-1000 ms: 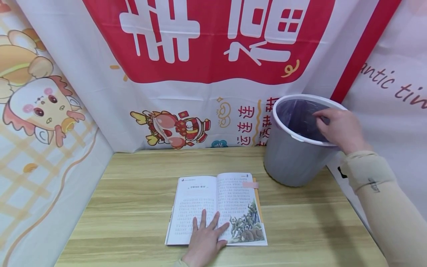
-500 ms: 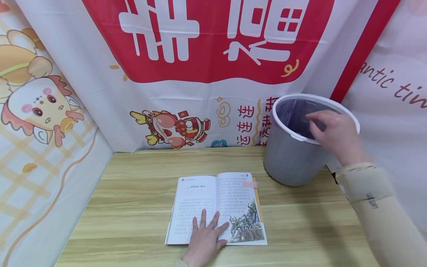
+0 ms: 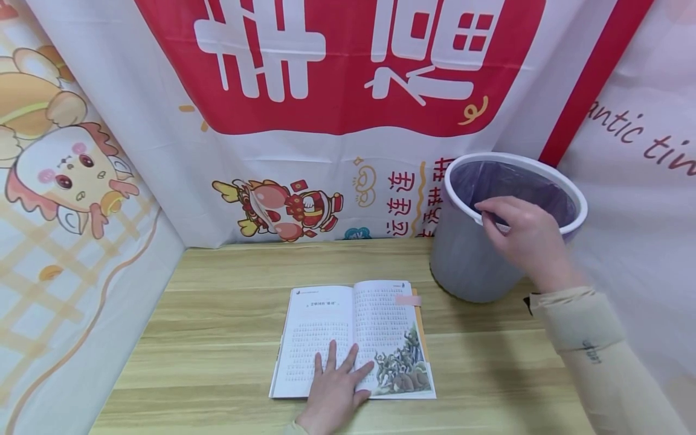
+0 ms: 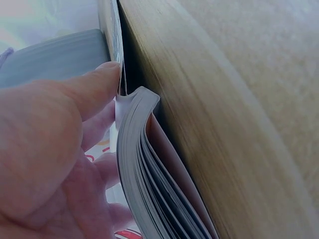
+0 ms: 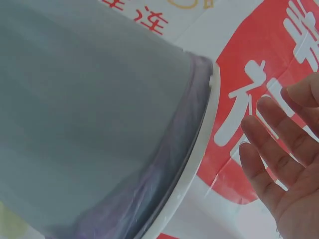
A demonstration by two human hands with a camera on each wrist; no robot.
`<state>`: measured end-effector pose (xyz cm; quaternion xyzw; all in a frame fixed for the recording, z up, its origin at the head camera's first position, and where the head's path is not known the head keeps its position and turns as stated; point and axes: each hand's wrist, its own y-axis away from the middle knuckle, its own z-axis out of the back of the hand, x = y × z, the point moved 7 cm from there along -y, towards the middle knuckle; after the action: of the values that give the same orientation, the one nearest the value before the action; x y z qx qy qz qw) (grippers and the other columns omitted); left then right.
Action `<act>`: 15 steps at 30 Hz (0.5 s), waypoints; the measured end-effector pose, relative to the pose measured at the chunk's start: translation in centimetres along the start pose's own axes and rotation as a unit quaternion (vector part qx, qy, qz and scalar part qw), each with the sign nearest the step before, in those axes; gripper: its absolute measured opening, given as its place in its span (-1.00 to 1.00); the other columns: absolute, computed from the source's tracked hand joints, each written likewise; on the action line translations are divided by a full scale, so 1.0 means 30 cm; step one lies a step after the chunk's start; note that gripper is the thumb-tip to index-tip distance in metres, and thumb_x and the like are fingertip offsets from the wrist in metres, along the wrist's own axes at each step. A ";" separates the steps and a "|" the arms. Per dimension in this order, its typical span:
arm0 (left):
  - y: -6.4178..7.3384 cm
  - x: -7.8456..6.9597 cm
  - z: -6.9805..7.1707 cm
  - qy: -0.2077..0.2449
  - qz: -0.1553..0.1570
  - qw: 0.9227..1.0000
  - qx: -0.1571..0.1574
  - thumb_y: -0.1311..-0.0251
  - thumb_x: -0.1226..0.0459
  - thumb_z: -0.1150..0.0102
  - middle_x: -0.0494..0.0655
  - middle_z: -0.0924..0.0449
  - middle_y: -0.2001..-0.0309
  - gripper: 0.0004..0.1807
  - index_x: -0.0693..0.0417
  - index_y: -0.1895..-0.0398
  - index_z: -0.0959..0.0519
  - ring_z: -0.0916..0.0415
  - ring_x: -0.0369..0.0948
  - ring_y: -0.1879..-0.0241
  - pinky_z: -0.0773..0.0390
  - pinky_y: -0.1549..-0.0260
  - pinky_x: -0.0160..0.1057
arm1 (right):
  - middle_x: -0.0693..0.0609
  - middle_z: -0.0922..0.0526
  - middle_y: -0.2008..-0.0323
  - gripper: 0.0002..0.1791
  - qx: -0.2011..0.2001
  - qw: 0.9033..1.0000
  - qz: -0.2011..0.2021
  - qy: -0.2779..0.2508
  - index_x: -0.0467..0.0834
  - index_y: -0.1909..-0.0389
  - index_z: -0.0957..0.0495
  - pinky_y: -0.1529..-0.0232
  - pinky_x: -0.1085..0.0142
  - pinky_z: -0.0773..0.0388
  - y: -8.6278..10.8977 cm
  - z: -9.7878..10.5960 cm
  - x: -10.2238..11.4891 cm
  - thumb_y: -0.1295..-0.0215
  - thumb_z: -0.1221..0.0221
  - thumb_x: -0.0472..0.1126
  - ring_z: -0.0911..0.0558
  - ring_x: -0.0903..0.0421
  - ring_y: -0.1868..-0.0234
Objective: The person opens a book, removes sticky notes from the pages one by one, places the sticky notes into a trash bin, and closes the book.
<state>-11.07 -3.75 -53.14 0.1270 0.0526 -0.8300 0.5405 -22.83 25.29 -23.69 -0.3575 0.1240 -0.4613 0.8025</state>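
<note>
An open book [image 3: 318,329] lies on the wooden table, printed with text and a coloured picture on its right page. My left hand [image 3: 334,393] rests on its near edge with fingers spread across both pages. Seen from the left wrist, the thumb lies along the edge of the page block [image 4: 132,139]. My right hand [image 3: 530,241] is over the near rim of a grey trash bin [image 3: 473,266], its thumb and forefinger close together. In the right wrist view, the fingers [image 5: 276,157] are loosely extended beside the bin's white rim [image 5: 192,172], and nothing shows between them.
A purple plastic liner [image 3: 549,187] lines the bin, which stands at the table's far right corner. On the book's right page sits a pink strip [image 3: 408,300]. Printed cloth [image 3: 337,115] hangs behind the table [image 3: 217,338] and on both sides.
My right hand has moved left and toward me, from inside the bin's mouth to over its near rim. The left hand and the book have stayed put.
</note>
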 end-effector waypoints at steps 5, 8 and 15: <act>0.003 -0.001 0.003 0.001 -0.002 1.000 -0.004 -0.20 -0.13 -0.20 -0.01 -0.29 -0.44 -0.45 -0.39 -0.29 -0.52 0.02 0.38 -0.41 -0.03 -0.21 0.53 | -0.15 -0.73 0.18 -0.68 -0.009 1.000 0.025 -0.016 -0.22 0.11 -0.71 0.07 -0.09 -0.62 0.024 -0.024 0.036 -0.06 -0.34 -0.43 -0.69 -0.13 0.17; 0.004 -0.002 0.005 0.002 -0.004 1.000 -0.007 -0.21 -0.13 -0.21 -0.01 -0.29 -0.43 -0.46 -0.39 -0.29 -0.52 0.01 0.39 -0.41 -0.03 -0.21 0.54 | -0.14 -0.73 0.20 -0.67 -0.016 0.998 0.050 -0.025 -0.23 0.11 -0.71 0.12 -0.09 -0.62 0.038 -0.038 0.066 -0.04 -0.33 -0.44 -0.69 -0.13 0.21; 0.008 -0.006 0.012 0.002 -0.005 1.000 -0.008 -0.21 -0.12 -0.21 -0.01 -0.29 -0.43 -0.45 -0.39 -0.29 -0.51 0.00 0.39 -0.40 -0.03 -0.21 0.53 | -0.12 -0.73 0.20 -0.67 -0.026 0.995 0.092 -0.040 -0.24 0.12 -0.70 0.16 -0.04 -0.61 0.067 -0.068 0.131 -0.03 -0.30 -0.43 -0.69 -0.11 0.22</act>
<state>-10.83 -3.77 -52.75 0.1239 0.0605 -0.8323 0.5369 -20.47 21.73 -26.02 -0.3834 0.1360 -0.3679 0.8362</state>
